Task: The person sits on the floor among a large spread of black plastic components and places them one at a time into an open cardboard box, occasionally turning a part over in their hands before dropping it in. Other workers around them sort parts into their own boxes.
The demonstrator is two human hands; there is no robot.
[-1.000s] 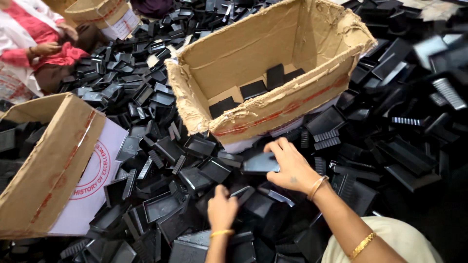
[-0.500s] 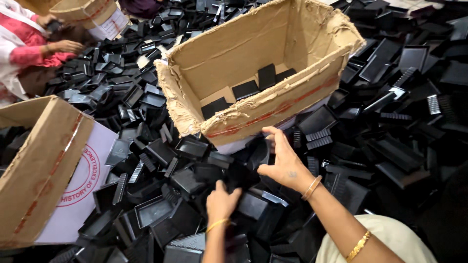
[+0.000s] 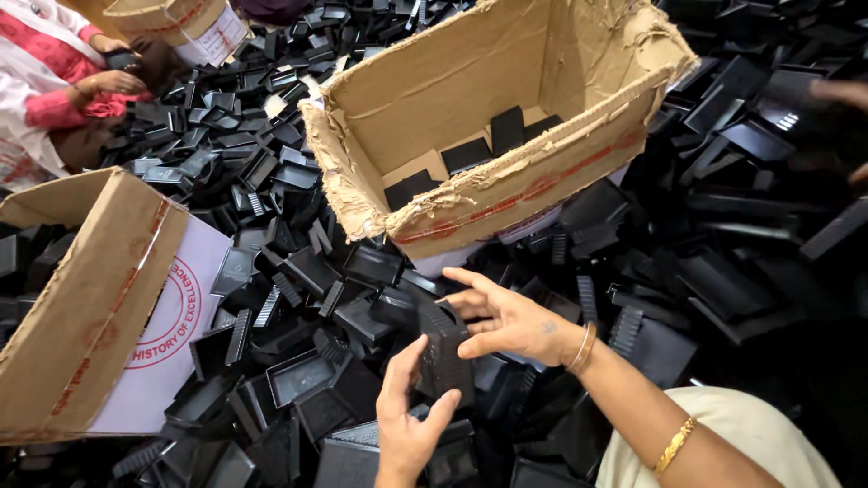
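Gripping a ribbed black plastic part (image 3: pixel 443 361) at lower centre: left hand (image 3: pixel 407 425) reaching up, fingers curled around it; right hand (image 3: pixel 506 321) pinching its top, near torn cardboard box (image 3: pixel 434 99).

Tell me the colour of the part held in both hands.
Black part, seen in the head view.

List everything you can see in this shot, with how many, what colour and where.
Plastic parts: too many to count, black, heaped across the whole floor.
Open carton: one, brown, torn rim, centre top, a few black parts inside.
Tipped carton: one, brown with a white printed side, left.
Far carton: one, brown, top left.
Co-worker: one, red and white clothing, top left, holding a black part.
Held part: one, black, ribbed, between both hands.
Left hand: bottom centre, gripping the held part.
Right hand: centre, bangles on the arm, on the same part.
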